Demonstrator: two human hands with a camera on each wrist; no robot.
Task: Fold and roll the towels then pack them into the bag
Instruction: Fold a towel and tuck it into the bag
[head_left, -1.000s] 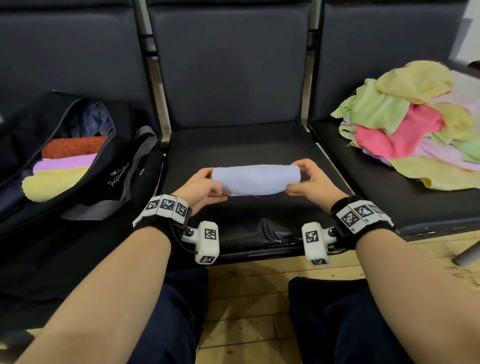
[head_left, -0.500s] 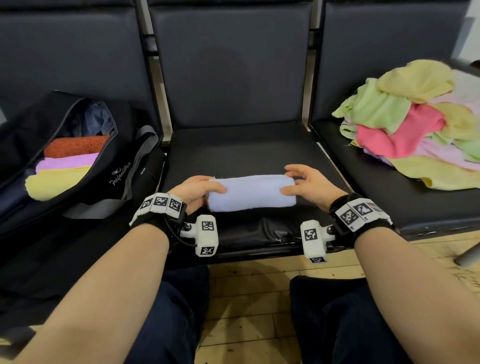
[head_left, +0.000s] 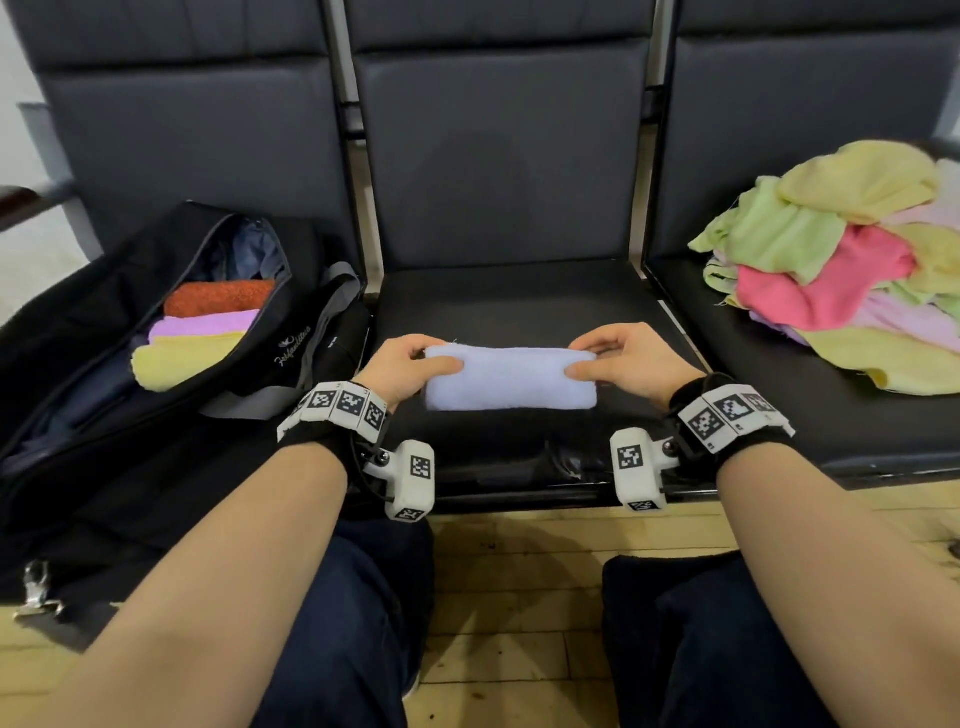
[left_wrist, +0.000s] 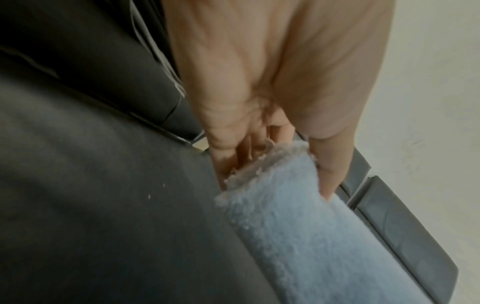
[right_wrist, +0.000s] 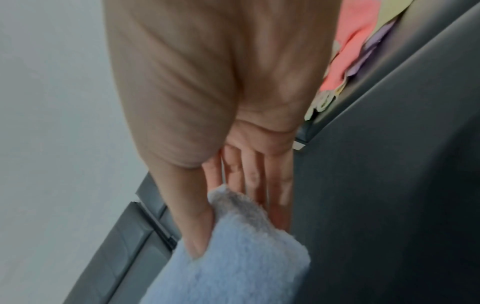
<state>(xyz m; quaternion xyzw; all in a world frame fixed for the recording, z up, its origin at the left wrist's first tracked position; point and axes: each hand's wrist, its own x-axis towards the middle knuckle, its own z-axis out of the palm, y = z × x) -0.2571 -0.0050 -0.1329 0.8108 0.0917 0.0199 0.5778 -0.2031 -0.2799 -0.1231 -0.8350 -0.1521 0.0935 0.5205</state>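
1. While both hands grip it, the light blue rolled towel (head_left: 510, 378) lies crosswise at the centre of the head view, over the front part of the middle black seat (head_left: 519, 296); whether it touches the cushion cannot be told.
2. At the roll's left end, the left hand (head_left: 405, 366) pinches it, thumb laid across the front face and the other fingers curled behind; the left wrist view shows the thumb (left_wrist: 331, 174) along one side and the fingers on the other side of the roll's frayed end.
3. At the right end, the right hand (head_left: 631, 364) clamps the towel the same way; in the right wrist view the thumb (right_wrist: 193, 226) presses into the pile while the fingers (right_wrist: 257, 181) run straight behind the end.
4. At the left of the head frame, a black bag (head_left: 93, 395) lies unzipped, holding an orange roll (head_left: 218, 297), a purple roll (head_left: 202, 325) and a yellow roll (head_left: 182, 358) side by side.
5. At the right edge, a loose heap of towels (head_left: 841, 260) in yellow, green, pink and lilac rests on the neighbouring seat.
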